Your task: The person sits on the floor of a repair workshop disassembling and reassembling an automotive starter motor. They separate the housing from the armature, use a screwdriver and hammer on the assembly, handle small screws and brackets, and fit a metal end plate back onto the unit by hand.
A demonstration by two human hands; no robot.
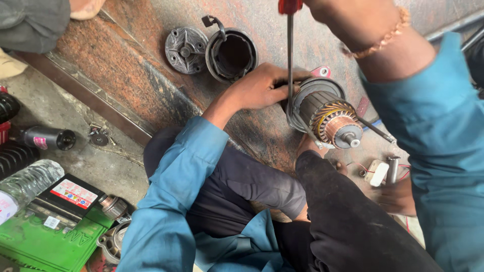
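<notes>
**A:** Rusty metal desk (126, 65), concrete floor beside it with a green battery (45, 236). The motor armature (327, 116) lies on the desk, shaft pointing toward the wearer and a bit right.

**B:** Left hand (259, 88) is nearer, yeah? Its grip is closed on the armature's housing end, just left of it.

**A:** Yep. Right hand (348, 15) is above, wrapped shut on a red-handled screwdriver (290, 50) standing near-vertical, tip down at that same end. Empty housing (232, 54) and end cap (186, 49) sit well apart.

Your sleeves (166, 201) teal; screwdriver handle (290, 5) red; armature (330, 118) copper-banded, grey-ribbed; plate (136, 65) rust-mottled; box (45, 236) green.
</notes>
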